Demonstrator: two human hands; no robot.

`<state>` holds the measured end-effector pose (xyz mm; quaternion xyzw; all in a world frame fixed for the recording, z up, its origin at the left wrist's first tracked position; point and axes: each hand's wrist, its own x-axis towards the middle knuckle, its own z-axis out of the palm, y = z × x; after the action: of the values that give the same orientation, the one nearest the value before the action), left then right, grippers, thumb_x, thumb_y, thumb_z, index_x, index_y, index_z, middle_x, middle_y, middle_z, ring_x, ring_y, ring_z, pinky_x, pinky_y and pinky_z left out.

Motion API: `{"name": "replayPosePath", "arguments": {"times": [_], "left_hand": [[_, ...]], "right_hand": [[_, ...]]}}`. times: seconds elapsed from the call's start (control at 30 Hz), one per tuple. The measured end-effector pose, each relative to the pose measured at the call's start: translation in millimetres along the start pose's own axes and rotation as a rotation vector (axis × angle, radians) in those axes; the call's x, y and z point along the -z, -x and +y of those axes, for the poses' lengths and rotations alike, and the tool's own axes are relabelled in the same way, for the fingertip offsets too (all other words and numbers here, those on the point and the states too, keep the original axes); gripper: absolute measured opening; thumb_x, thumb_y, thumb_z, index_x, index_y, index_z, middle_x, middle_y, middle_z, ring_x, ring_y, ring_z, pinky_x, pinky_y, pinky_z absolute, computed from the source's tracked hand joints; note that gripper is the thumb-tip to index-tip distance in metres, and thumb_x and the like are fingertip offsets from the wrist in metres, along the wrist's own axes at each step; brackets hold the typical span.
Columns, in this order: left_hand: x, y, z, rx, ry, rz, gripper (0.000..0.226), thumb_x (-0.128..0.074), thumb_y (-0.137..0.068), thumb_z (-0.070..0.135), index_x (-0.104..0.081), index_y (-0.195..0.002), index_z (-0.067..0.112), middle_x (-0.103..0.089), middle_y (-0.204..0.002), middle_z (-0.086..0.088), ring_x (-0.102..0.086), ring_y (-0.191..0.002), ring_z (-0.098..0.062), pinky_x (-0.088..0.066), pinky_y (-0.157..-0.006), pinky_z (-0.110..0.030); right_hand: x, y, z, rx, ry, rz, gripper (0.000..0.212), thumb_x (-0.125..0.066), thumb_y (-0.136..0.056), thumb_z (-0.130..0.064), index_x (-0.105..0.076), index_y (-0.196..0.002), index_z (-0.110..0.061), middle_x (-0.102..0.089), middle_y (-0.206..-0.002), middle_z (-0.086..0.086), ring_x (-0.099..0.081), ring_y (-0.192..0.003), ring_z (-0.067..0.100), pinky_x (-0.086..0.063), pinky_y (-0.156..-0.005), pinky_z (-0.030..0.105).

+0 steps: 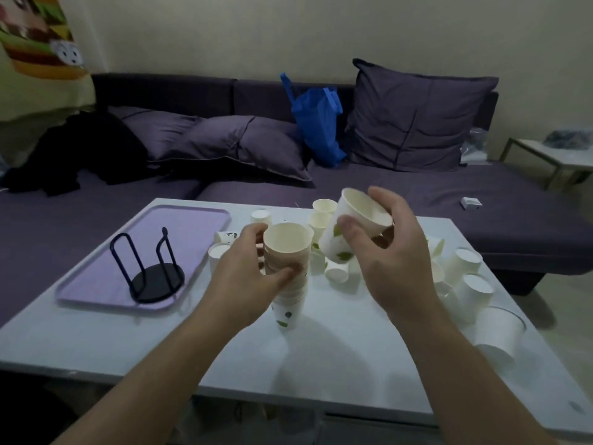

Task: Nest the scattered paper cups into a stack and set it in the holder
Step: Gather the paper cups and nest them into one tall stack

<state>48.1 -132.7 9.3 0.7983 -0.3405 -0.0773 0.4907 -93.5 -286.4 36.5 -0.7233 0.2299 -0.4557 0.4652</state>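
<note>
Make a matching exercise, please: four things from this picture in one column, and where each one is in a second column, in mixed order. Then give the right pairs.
Things
1. stack of nested cups
2. single cup
3. black wire holder
4. blue bag

Places
A. on the sofa, between cushions
B. held by the right hand, tilted above the table
C. on the purple tray
D. gripped by the left hand, upright, its base on the white table

Pairs: 1-D, 2-B, 3-C, 4-A
</note>
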Motion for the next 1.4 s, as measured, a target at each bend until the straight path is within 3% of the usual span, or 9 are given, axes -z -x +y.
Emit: {"name": "replayPosePath", "arguments": {"times": [0.23,0.37,0.47,0.57,0.67,0.87,1.0,1.13,1.4], "left_hand": [[-5.7,5.0,-11.6,-0.026,0.09,0.002,0.062,-0.088,-0.084,0.032,-0.048,-0.129,0.045,-0.061,-0.113,0.033,-0.062,-0.107,0.007,-0.049,-0.084,-0.016],[-5.3,5.5,-17.4,-0.05,0.069,-0.017,0.065,-0.087,-0.083,0.036,-0.044,-0.13,0.047,-0.059,-0.116,0.036,-0.06,-0.108,0.014,-0.049,-0.088,-0.014],[-6.6,8.5,-24.3,-0.064,0.029,-0.02,0.078,-0.091,-0.079,0.04,-0.042,-0.141,0.042,-0.056,-0.127,0.033,-0.057,-0.118,0.01,-0.05,-0.098,-0.018],[-7.8,21.0,-20.6,-0.126,-0.062,0.135,0.086,-0.091,-0.079,0.036,-0.041,-0.149,0.027,-0.052,-0.135,0.012,-0.055,-0.123,-0.009,-0.051,-0.103,-0.029],[-12.4,36.7,-3.4,-0.295,-0.067,0.274,0.064,-0.087,-0.082,0.027,-0.05,-0.135,0.019,-0.053,-0.117,0.007,-0.058,-0.103,-0.012,-0.053,-0.087,-0.019],[-65.2,64.5,21.7,-0.366,-0.026,-0.054,0.045,-0.081,-0.088,0.015,-0.056,-0.121,0.033,-0.06,-0.104,0.019,-0.061,-0.098,-0.01,-0.059,-0.081,-0.024],[-107.1,70.7,26.1,-0.28,0.014,-0.178,0.034,-0.074,-0.093,0.017,-0.057,-0.119,0.032,-0.061,-0.107,0.019,-0.062,-0.102,-0.006,-0.058,-0.081,-0.026],[-136.5,74.5,33.1,-0.167,0.012,-0.26,0.028,-0.069,-0.096,0.02,-0.055,-0.115,0.034,-0.06,-0.108,0.019,-0.062,-0.099,-0.002,-0.059,-0.082,-0.024],[-171.7,74.3,52.6,0.062,0.056,-0.424,0.024,-0.067,-0.097,0.029,-0.057,-0.118,0.033,-0.061,-0.117,0.016,-0.064,-0.099,-0.001,-0.055,-0.076,-0.021]], "right_hand": [[-49.2,-9.6,-13.5,0.144,0.022,-0.159,0.069,-0.079,-0.094,-0.043,-0.05,-0.153,-0.023,-0.058,-0.141,-0.009,-0.062,-0.127,0.01,-0.056,-0.105,0.029],[-57.2,-3.7,2.6,0.11,0.262,-0.339,0.076,-0.08,-0.092,-0.041,-0.045,-0.157,-0.026,-0.05,-0.151,-0.014,-0.048,-0.137,0.003,-0.037,-0.106,0.01],[-47.3,4.1,7.0,0.04,0.243,-0.428,0.083,-0.072,-0.088,-0.054,-0.04,-0.161,-0.028,-0.045,-0.158,-0.016,-0.042,-0.145,0.003,-0.036,-0.116,0.025],[-26.1,10.5,11.3,-0.016,0.247,-0.356,0.07,-0.066,-0.091,-0.049,-0.048,-0.154,-0.027,-0.052,-0.151,-0.015,-0.048,-0.139,0.003,-0.039,-0.115,0.026],[5.1,11.3,21.1,-0.091,0.375,-0.168,0.046,-0.071,-0.096,-0.029,-0.058,-0.139,-0.022,-0.061,-0.13,-0.009,-0.058,-0.121,0.01,-0.048,-0.104,0.03],[88.7,8.1,51.6,-0.416,0.766,0.058,0.051,-0.067,-0.089,-0.019,-0.054,-0.138,-0.012,-0.052,-0.139,0.011,-0.054,-0.124,0.034,-0.05,-0.102,0.046],[134.5,12.6,70.2,-0.629,1.026,0.05,0.065,-0.07,-0.088,-0.028,-0.045,-0.144,-0.006,-0.04,-0.145,0.024,-0.041,-0.134,0.044,-0.043,-0.105,0.048],[160.4,14.1,94.9,-0.806,1.015,-0.009,0.073,-0.07,-0.088,-0.035,-0.039,-0.149,-0.01,-0.04,-0.149,0.025,-0.042,-0.137,0.045,-0.045,-0.105,0.05],[183.2,15.4,94.5,-0.857,0.861,-0.14,0.046,-0.072,-0.076,-0.027,-0.059,-0.117,-0.012,-0.065,-0.1,0.008,-0.068,-0.091,0.029,-0.065,-0.084,0.047]]}}
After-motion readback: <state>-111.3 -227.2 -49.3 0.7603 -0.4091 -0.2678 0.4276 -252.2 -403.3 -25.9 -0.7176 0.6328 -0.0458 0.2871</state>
